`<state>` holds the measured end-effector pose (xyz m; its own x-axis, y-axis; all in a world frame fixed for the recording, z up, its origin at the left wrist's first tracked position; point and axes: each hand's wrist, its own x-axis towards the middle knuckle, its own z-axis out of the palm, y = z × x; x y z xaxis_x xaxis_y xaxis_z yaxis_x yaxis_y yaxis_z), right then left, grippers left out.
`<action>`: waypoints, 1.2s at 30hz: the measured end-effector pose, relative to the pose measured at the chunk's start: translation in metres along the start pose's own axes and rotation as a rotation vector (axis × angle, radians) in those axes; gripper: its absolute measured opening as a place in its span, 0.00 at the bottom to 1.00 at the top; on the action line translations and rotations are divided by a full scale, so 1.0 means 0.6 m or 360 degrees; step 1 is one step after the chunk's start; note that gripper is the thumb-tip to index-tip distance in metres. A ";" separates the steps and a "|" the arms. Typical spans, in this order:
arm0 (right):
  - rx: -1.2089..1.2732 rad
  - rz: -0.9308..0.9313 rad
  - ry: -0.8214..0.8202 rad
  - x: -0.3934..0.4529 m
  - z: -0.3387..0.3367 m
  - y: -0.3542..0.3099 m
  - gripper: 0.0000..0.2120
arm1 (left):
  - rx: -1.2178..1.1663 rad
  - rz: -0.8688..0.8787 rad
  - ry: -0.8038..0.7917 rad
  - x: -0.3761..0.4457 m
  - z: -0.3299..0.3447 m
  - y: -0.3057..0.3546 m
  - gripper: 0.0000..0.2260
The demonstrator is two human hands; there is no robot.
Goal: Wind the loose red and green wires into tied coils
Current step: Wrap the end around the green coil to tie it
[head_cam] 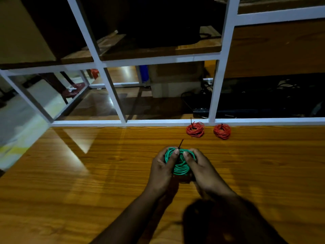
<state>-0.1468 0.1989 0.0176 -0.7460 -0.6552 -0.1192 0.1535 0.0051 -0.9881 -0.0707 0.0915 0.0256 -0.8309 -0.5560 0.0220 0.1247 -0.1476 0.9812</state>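
Green coil [179, 162]: it sits between your two hands, held just above the worktop [88, 173], its ring facing up at you.
Left hand [162, 170]: closed around the coil's left side, thumb pressed over the top of the loops.
Tie [180, 144]: a thin dark tail sticks up and away from you at the coil's far edge, right at your left thumb tip, so that hand is the nearer one to pull it.
Right hand [202, 169]: gripping the coil's right side, thumb beside the tie; it looks best placed to steady the loops.
Red coils [195, 129]: two lie by the far edge, ahead and to your right, well apart from your hands, each with a dark tie.
Judgement: the green tie probably only needs cinching.
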 end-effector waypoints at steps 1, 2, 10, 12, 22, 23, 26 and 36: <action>0.0062 0.0039 -0.0031 0.002 -0.004 0.003 0.15 | 0.0010 -0.0009 0.0021 0.005 0.003 -0.004 0.11; 0.0115 0.0068 -0.0041 0.004 -0.009 0.005 0.15 | 0.0004 -0.0035 0.0049 0.009 0.005 -0.007 0.11; 0.0017 0.0010 0.0203 0.045 -0.028 0.034 0.03 | 0.0013 -0.0169 0.0175 0.035 0.016 -0.041 0.13; -0.0084 0.0048 0.0249 0.061 -0.022 0.047 0.04 | -0.0037 -0.0265 0.0236 0.045 0.010 -0.050 0.15; -0.0250 0.0141 0.0380 0.176 0.011 0.112 0.11 | -0.0043 -0.0614 0.0360 0.160 -0.038 -0.086 0.13; -0.0243 0.0165 0.0434 0.191 0.010 0.118 0.10 | 0.0011 -0.0645 0.0321 0.179 -0.045 -0.099 0.13; -0.0216 0.0266 0.0552 0.235 0.013 0.125 0.08 | 0.0161 -0.0720 0.0291 0.228 -0.057 -0.121 0.13; -0.0709 0.0149 0.0726 0.353 0.050 0.107 0.16 | 0.0454 -0.0534 0.0470 0.357 -0.086 -0.139 0.08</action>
<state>-0.2754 0.0380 -0.0682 -0.9581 -0.2504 -0.1388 0.0203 0.4242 -0.9053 -0.2311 -0.0574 -0.0614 -0.6066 -0.7292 -0.3168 -0.3083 -0.1516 0.9391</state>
